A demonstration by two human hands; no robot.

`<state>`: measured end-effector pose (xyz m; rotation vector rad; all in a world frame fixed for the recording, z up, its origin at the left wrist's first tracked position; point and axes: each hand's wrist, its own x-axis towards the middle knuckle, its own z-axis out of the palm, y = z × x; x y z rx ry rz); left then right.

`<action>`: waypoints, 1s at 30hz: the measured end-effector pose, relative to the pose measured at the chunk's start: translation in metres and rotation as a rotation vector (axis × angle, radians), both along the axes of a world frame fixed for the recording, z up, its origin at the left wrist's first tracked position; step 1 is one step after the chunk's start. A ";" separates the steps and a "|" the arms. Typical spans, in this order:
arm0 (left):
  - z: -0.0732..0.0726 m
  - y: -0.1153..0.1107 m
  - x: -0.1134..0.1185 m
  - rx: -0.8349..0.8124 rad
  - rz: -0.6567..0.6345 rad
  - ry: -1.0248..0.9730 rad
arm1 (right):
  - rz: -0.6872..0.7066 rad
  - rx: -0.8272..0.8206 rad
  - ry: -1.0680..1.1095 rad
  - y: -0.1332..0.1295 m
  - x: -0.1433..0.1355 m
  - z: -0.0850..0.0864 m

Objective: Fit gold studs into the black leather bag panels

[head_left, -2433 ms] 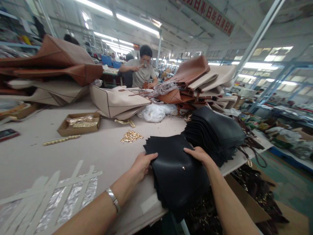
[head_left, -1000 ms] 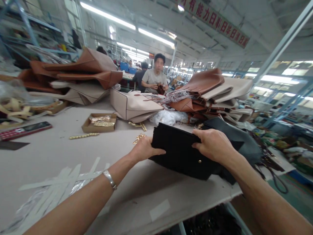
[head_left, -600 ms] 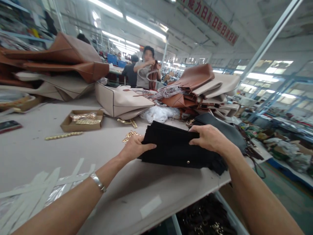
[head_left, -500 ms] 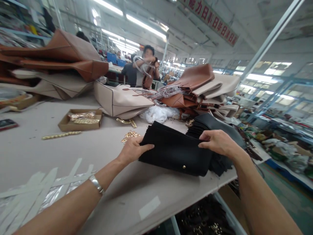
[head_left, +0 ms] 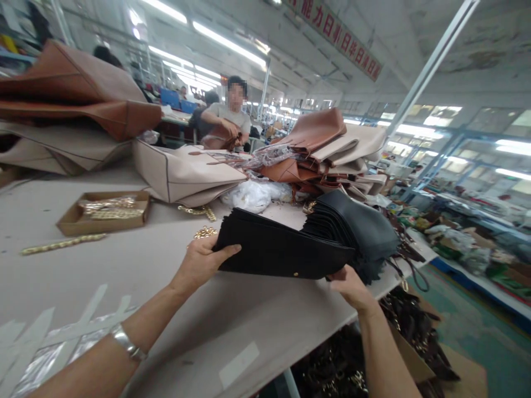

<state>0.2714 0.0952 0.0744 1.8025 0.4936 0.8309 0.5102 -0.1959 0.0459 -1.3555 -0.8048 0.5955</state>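
Note:
A black leather panel (head_left: 274, 251) with a small gold stud near its lower edge is held up over the near part of the table. My left hand (head_left: 197, 264) grips its left end, thumb on the near face, fingers hidden behind. At the lower right corner, my right hand (head_left: 350, 284) is closed on the edge, its fingertips partly under the panel. Just behind and to the right lies a stack of black leather pieces (head_left: 352, 224). Small gold rings (head_left: 205, 232) are heaped beyond my left hand.
A cardboard box (head_left: 103, 213) of wrapped gold chains and a loose chain (head_left: 62, 244) lie left. Brown and beige bags (head_left: 186, 174) are piled behind. A person (head_left: 232, 116) handles a brown piece across the table (head_left: 174, 342). Dark straps (head_left: 418, 331) fill a carton below the right edge.
My right hand has moved from the panel's upper right edge down to its lower right corner. The panel has tilted, and the view has swung slightly right. My left hand keeps its grip.

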 end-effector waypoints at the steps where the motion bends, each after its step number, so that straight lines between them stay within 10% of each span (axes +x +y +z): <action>1: -0.001 0.000 -0.001 0.002 -0.003 0.001 | -0.024 -0.016 0.003 0.006 -0.002 -0.011; 6: 0.003 0.000 -0.003 0.012 -0.016 -0.009 | -0.175 0.018 0.006 0.039 -0.015 -0.029; 15: 0.066 -0.001 -0.018 0.089 -0.086 0.038 | -0.267 0.227 0.103 0.026 -0.019 0.056; 20: 0.035 -0.014 -0.014 -0.013 -0.147 0.062 | -0.135 0.117 0.068 0.029 -0.029 0.045; 26: 0.015 -0.006 -0.016 -0.040 -0.078 0.064 | -0.495 0.164 0.195 0.030 -0.025 0.034; 30: 0.014 0.005 -0.007 -0.068 -0.192 0.138 | -0.444 0.172 0.184 0.030 -0.028 0.029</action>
